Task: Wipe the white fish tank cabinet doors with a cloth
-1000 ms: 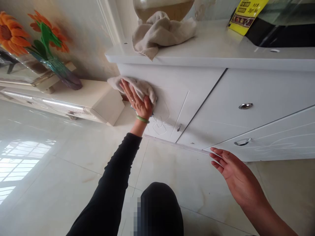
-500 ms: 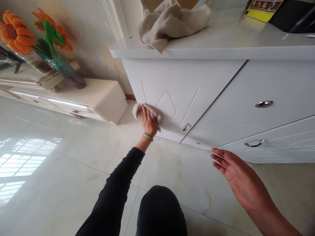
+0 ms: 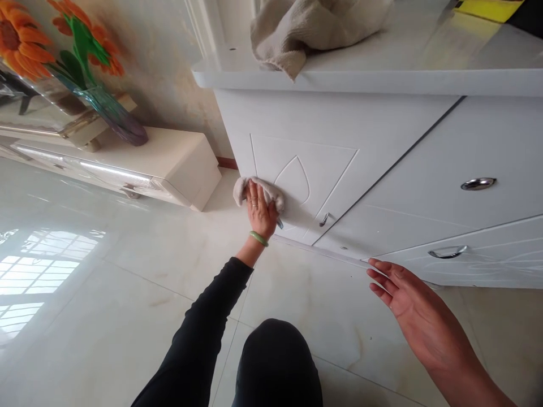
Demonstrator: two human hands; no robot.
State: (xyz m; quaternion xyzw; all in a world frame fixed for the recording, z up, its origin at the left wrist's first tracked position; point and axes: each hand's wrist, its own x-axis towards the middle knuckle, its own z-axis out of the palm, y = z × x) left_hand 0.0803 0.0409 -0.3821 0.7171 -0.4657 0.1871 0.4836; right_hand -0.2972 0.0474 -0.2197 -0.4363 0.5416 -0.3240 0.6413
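My left hand, with a green bangle on the wrist, presses a beige cloth flat against the lower part of a white cabinet door with an engraved leaf pattern. The fingers lie spread over the cloth. My right hand hovers with fingers stretched out and apart, holding nothing, its fingertips close to the bottom edge of the cabinet near a drawer with a metal handle.
A second beige cloth lies bunched on the cabinet top. A low cream TV stand with a glass vase of orange flowers stands at left. Glossy floor tiles stretch below; my dark-clad knee is in front.
My left hand has wiped the cloth down the door from its upper left corner to its lower part, then shifted slightly up. The right hand has barely moved.
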